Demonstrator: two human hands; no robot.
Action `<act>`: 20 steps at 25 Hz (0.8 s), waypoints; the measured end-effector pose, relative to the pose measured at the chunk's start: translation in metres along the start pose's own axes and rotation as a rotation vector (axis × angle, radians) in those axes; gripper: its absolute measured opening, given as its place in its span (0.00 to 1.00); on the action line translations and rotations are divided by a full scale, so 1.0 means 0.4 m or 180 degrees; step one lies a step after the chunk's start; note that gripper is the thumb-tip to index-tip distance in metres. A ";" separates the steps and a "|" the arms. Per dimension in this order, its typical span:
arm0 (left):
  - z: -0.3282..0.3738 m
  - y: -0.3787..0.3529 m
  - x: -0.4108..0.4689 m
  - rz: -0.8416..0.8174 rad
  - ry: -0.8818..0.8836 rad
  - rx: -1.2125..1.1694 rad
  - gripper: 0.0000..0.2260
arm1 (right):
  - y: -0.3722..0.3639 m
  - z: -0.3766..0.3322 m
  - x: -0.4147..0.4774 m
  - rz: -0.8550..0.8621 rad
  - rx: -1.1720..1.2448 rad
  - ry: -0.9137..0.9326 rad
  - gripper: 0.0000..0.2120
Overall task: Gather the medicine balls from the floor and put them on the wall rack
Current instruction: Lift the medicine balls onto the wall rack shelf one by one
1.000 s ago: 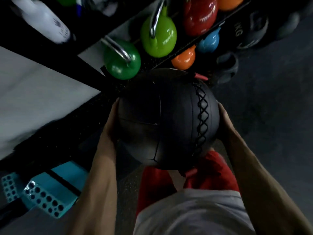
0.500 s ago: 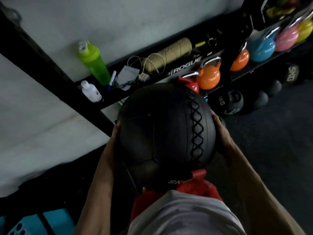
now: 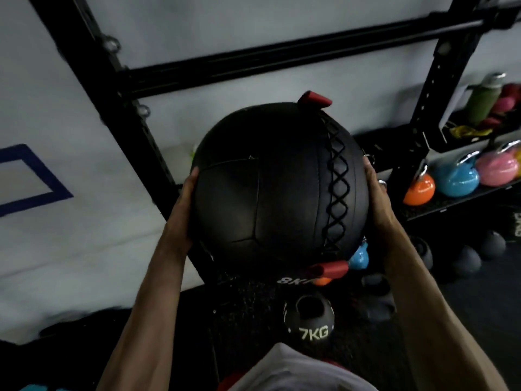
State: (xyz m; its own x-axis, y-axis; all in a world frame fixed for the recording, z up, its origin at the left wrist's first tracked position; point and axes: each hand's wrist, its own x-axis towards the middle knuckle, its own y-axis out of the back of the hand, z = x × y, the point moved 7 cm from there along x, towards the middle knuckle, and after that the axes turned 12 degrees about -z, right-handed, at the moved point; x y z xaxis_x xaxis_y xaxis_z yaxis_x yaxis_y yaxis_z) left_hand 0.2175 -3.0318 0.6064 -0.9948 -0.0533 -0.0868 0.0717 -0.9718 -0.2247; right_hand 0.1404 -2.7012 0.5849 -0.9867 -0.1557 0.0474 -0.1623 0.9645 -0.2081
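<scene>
A large black medicine ball [image 3: 267, 193] with cross-stitched lacing, red tabs and an "8K" marking is held up in front of me at chest height. My left hand [image 3: 183, 210] grips its left side and my right hand [image 3: 377, 198] grips its right side, fingers wrapped onto the far surface. Behind the ball stands the black steel wall rack [image 3: 253, 60], with a slanted upright [image 3: 135, 131] and a crossbar against the white wall.
A shelf on the right carries orange [image 3: 419, 190], blue [image 3: 456, 179] and pink [image 3: 496, 167] kettlebells, with a green bottle [image 3: 483, 100] above. A black 7KG weight [image 3: 310, 325] sits on the dark floor below the ball. Dark grey balls [image 3: 465, 261] lie at the right.
Both hands have lifted the ball higher, and my view has tilted up from the floor and low shelves toward the wall and rack crossbar.
</scene>
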 end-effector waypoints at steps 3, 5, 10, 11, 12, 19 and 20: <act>0.118 -0.023 0.004 0.0018 -0.0312 0.0085 0.22 | -0.041 -0.132 0.061 -0.0214 -0.0079 0.0377 0.24; 0.194 -0.031 0.006 0.0063 -0.0527 0.0034 0.23 | -0.061 -0.194 0.100 -0.0274 -0.0112 0.0515 0.29; 0.375 -0.055 -0.005 0.0111 -0.1039 0.0172 0.20 | -0.131 -0.371 0.150 -0.0505 0.0115 0.0954 0.36; 0.411 -0.051 -0.009 0.0163 -0.1143 0.0214 0.20 | -0.149 -0.410 0.155 -0.0565 0.0140 0.1021 0.32; 0.446 -0.052 -0.015 0.0212 -0.1214 0.0203 0.20 | -0.164 -0.447 0.168 -0.0625 0.0162 0.1134 0.29; 0.740 -0.086 -0.036 0.0246 -0.1942 0.0452 0.18 | -0.276 -0.749 0.256 -0.0782 0.0189 0.1763 0.28; 0.778 -0.090 -0.040 0.0253 -0.2016 0.0503 0.18 | -0.291 -0.789 0.263 -0.0803 0.0193 0.1819 0.27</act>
State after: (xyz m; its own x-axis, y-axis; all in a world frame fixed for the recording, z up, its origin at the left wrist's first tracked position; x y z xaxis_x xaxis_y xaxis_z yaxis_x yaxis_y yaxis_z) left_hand 0.2083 -3.0675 0.9178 -0.8406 -0.2043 0.5016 0.1831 -0.9788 -0.0917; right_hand 0.0597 -2.7626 0.9225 -0.7577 -0.2222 0.6136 -0.4061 0.8966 -0.1768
